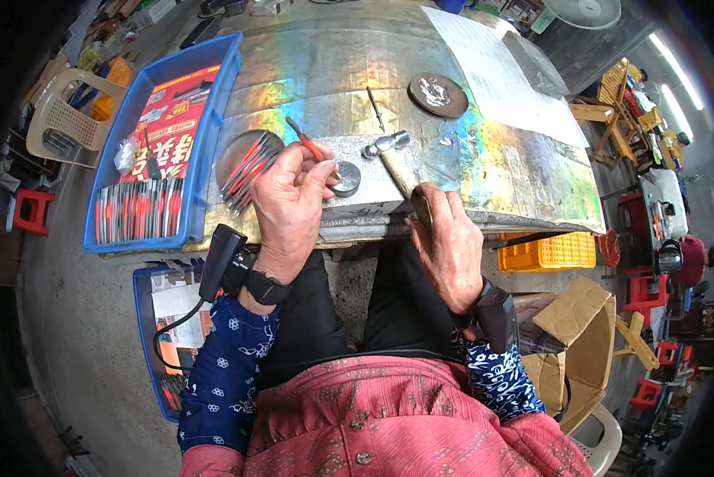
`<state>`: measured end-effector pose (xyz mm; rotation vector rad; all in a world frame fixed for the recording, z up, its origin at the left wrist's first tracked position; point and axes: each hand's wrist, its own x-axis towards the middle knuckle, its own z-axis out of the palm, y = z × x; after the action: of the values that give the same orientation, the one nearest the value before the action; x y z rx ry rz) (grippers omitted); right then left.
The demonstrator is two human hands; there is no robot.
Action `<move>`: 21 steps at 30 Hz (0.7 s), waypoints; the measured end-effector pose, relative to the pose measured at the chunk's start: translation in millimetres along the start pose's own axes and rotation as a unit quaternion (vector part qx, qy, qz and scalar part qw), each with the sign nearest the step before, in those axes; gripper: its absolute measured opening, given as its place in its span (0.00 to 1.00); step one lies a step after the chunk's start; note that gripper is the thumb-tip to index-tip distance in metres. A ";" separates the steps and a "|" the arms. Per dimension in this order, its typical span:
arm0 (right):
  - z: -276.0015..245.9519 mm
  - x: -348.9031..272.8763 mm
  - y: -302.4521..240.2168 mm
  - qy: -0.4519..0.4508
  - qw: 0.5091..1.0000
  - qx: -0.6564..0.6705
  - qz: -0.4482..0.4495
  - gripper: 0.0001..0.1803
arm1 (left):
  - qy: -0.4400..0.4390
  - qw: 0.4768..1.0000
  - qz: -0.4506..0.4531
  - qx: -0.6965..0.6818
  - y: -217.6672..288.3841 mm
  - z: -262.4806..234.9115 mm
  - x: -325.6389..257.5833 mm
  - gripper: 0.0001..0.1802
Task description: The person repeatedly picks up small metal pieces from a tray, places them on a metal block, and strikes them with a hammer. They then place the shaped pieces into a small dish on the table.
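Note:
My left hand [289, 195] is closed in a pinch on a slender red-and-black tool [312, 147], its dark tip pointing away to the upper left. A dark round metal block [346, 180] sits right beside those fingers on a pale stone slab [365, 159]. My right hand [451, 242] is closed round the lower end of a hammer's wooden handle. The hammer [397, 168] lies with its steel head on the slab. To the left of my left hand, a bundle of similar red-and-black tools [249, 171] rests on a round dish, partly hidden by the hand.
A blue tray [202, 171] at left holds rows of such tools [138, 211] and red printed card. Farther back are a thin dark rod [375, 110] and a brown dish [422, 103] with small silvery bits. A yellow crate [548, 253] and cardboard box [587, 358] stand at right.

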<state>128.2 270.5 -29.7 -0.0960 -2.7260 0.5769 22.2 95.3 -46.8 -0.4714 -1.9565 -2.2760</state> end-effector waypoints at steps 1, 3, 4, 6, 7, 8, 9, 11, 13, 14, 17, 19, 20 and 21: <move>0.3 -0.2 1.0 -0.003 1.000 0.005 0.001 0.25 | -0.001 1.000 0.003 0.012 0.6 0.3 -0.4 0.03; 2.4 -0.8 3.1 0.008 1.000 -0.007 -0.022 0.26 | -0.001 0.999 0.015 0.046 2.1 0.8 -1.2 0.03; 4.2 -0.9 4.0 0.014 0.999 -0.014 -0.033 0.26 | -0.002 0.997 0.025 0.067 3.0 1.1 -1.4 0.03; 10.3 0.5 4.3 0.038 0.998 -0.030 -0.036 0.25 | -0.009 0.990 0.056 0.131 5.6 1.3 -1.9 0.03; 12.8 1.4 3.9 0.049 0.997 -0.038 -0.037 0.25 | -0.016 0.982 0.077 0.174 7.3 0.8 -2.4 0.04; 14.3 2.8 2.9 0.058 0.996 -0.056 -0.038 0.24 | -0.022 0.972 0.095 0.214 9.2 0.2 -2.7 0.04; 14.2 4.9 2.1 0.069 0.994 -0.074 -0.040 0.23 | -0.025 0.967 0.116 0.225 10.8 0.5 -3.2 0.05; 8.3 9.7 -0.8 0.080 0.993 -0.070 -0.044 0.21 | -0.027 0.958 0.151 0.241 13.5 1.5 -3.6 0.06; -9.2 15.7 -3.1 0.079 0.996 -0.028 -0.039 0.19 | -0.029 0.959 0.147 0.239 15.2 2.2 -2.2 0.05; -22.1 15.4 -5.6 0.067 0.996 0.047 -0.015 0.17 | -0.027 0.958 0.152 0.240 15.5 2.7 -1.3 0.04; -57.5 16.6 -18.8 0.104 0.974 0.194 -0.049 0.17 | -0.022 0.960 0.149 0.234 16.2 3.6 -1.6 0.05; -76.4 15.9 -29.8 0.080 0.974 0.205 -0.061 0.17 | -0.020 0.958 0.161 0.238 16.3 4.3 -1.5 0.05; -86.0 16.3 -33.9 0.058 0.979 0.175 -0.084 0.17 | -0.016 0.963 0.149 0.222 16.2 5.4 -1.9 0.06; -92.0 17.3 -38.0 0.033 0.984 0.139 -0.105 0.17 | -0.016 0.962 0.151 0.226 16.3 5.3 -2.2 0.06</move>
<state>144.7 273.0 69.9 0.2345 -2.5212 0.8655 29.7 97.5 -31.4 -0.6949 -2.1548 -1.5867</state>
